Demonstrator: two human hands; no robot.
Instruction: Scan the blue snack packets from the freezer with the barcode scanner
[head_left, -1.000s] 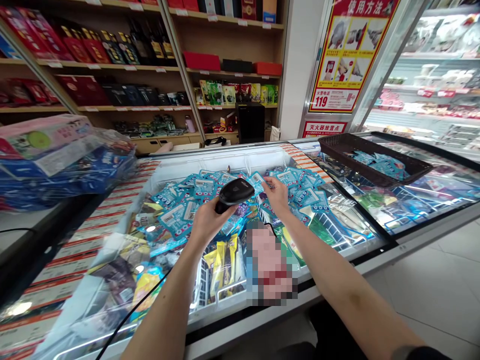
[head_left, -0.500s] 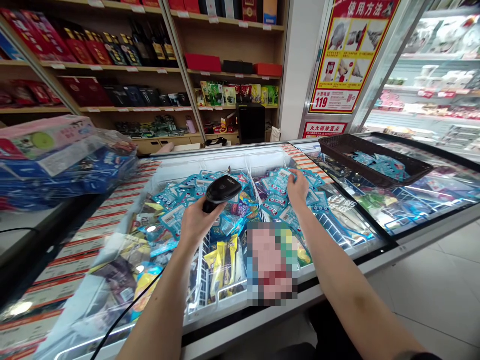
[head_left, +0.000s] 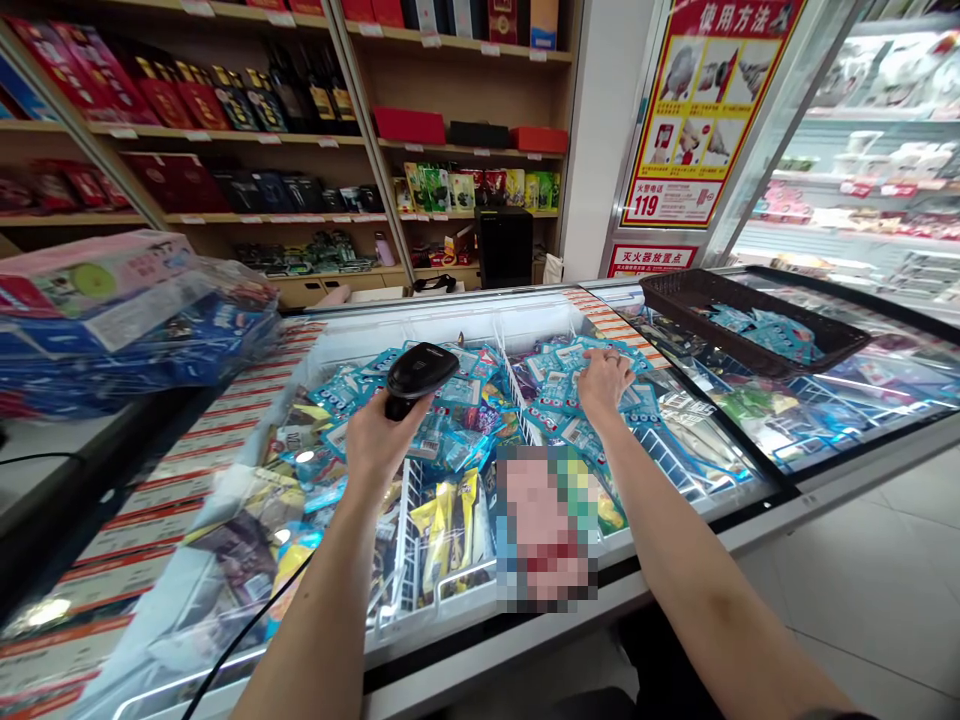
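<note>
My left hand is wrapped round the grip of a black barcode scanner, holding it above the left part of the chest freezer. A cord runs down beside my left forearm. Over the right compartment, my right hand rests palm down on a pile of flat light-blue packets, thumb and bent fingers apart. No packet shows lifted in it. More blue packets lie spread under the scanner. A white wire divider stands between the two piles.
Yellow-wrapped ice pops lie in a front wire basket, beside a pixelated patch. A dark brown basket with blue packets sits on the freezer's right side. Plastic-wrapped boxes are stacked at left. Stocked shelves stand behind.
My left hand and the scanner have moved slightly left. My right hand has shifted a little right on the packets, its fingers turning from pointing left to bending over to the right.
</note>
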